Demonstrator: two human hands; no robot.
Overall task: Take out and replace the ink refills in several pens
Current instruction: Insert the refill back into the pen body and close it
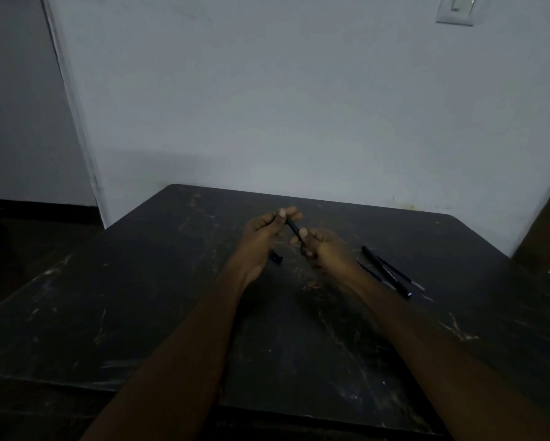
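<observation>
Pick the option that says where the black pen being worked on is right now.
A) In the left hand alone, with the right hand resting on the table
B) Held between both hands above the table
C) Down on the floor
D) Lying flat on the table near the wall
B: the left hand and right hand each pinch one end of the black pen over the table.

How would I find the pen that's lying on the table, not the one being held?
On the dark scratched table, look just right of the right hand, gripping a second pen. Three long things lie there side by side, and the pen is the middle one. It is thick and black with white lettering, while the refills on either side are far thinner.
</observation>
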